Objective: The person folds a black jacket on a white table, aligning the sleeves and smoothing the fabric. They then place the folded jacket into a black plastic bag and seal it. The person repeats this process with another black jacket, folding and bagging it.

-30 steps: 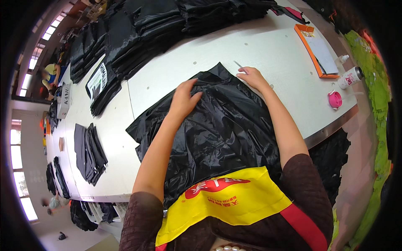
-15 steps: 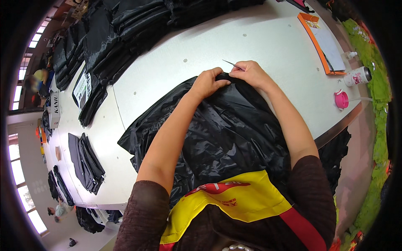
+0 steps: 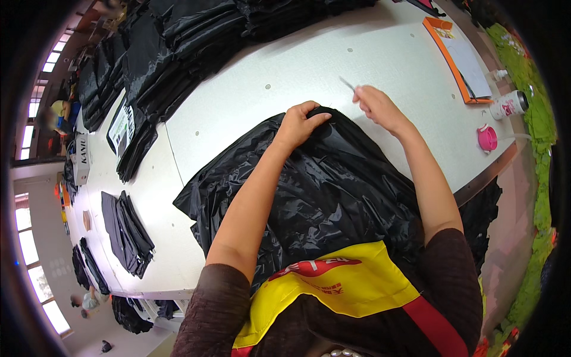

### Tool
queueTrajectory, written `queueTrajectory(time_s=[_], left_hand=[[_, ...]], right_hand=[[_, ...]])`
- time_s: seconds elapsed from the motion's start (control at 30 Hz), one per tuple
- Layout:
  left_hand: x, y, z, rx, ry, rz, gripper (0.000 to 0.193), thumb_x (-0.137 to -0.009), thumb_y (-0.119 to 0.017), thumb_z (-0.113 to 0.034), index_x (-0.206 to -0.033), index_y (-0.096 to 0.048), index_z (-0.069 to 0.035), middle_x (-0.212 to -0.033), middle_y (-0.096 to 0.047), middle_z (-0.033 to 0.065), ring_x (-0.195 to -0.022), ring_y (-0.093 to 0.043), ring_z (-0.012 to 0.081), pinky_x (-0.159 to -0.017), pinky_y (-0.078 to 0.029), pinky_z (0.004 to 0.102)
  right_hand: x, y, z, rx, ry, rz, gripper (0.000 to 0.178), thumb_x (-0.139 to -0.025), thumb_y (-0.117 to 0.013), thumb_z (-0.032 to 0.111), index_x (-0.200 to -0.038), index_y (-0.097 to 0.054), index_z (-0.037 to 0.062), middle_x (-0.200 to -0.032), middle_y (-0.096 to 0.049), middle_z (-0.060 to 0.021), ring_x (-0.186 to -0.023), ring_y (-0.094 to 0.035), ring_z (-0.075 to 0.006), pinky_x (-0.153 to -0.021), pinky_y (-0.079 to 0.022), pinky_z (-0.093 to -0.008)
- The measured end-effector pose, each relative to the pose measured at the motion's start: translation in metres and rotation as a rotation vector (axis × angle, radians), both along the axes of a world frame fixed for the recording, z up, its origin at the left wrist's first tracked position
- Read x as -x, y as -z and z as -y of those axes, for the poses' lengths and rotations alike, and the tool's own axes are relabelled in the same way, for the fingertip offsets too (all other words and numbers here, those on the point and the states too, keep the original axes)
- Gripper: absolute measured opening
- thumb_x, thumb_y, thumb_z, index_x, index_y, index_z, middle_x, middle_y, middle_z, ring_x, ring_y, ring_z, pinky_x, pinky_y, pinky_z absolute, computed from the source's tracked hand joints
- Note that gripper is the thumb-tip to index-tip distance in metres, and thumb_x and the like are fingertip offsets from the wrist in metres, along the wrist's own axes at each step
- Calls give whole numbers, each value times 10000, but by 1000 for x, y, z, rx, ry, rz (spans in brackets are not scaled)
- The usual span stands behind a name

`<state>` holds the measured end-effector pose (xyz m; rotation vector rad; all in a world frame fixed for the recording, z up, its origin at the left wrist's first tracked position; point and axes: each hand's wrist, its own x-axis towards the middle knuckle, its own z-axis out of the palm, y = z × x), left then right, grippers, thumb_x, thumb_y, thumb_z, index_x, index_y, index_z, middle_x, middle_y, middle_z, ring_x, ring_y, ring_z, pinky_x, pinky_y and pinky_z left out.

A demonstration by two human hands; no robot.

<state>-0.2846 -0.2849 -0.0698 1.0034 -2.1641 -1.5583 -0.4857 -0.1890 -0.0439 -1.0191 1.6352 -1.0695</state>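
A shiny black garment (image 3: 321, 190) is spread over the table in front of me, its near part reaching my yellow apron. Along its far edge runs a dark zipper (image 3: 344, 117). My left hand (image 3: 299, 126) pinches the fabric at that edge, thumb and fingers closed on it. Off to the right of the zipper, above the table, my right hand (image 3: 379, 108) is closed around a thin pointed metal tool (image 3: 347, 82). The tool's tip points up and left and is blurred, so its exact kind does not show. It does not touch the garment.
Tall stacks of folded black garments (image 3: 178, 53) line the far left. More dark folded pieces (image 3: 126, 235) lie at left. An orange tray (image 3: 447, 50) with paper, a white bottle (image 3: 510, 106) and a pink cap (image 3: 487, 138) stand at right. Bright green fabric (image 3: 538, 149) hangs beyond.
My right hand, with the metal tool, has lifted off the garment's edge and moved right. My left hand stays on the fabric, and the zipper edge now shows.
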Motion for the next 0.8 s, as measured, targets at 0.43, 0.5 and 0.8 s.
queueTrajectory(time_s=[0.43,0.5,0.8], left_hand=[[3,6,-11,340,-37,-43,190,-781,-684,-152,-873,-652,11,-711,-628,83,-631,-553,122,-612,-450,250],[3,6,-11,359,-52,-52,194,-766,-688,-163,-854,-653,6,-716,-629,116,-641,-576,187,-613,-458,280],[-4,-4,-18,550,-42,-45,285,-729,-708,-204,-924,-637,-8,-893,-625,166,-846,-586,321,-756,-457,366]], right_hand=[[-2,6,-4,-216,-220,-117,370,-857,-547,395,-755,-590,42,-602,-433,31,-571,-372,-73,-515,-318,-221],[-5,4,-2,-234,-223,-89,367,-856,-548,393,-754,-590,43,-606,-441,26,-572,-370,-72,-517,-320,-222],[2,-1,-23,-66,8,-248,372,-811,-609,399,-771,-574,31,-659,-471,-7,-601,-429,-125,-550,-366,-266]])
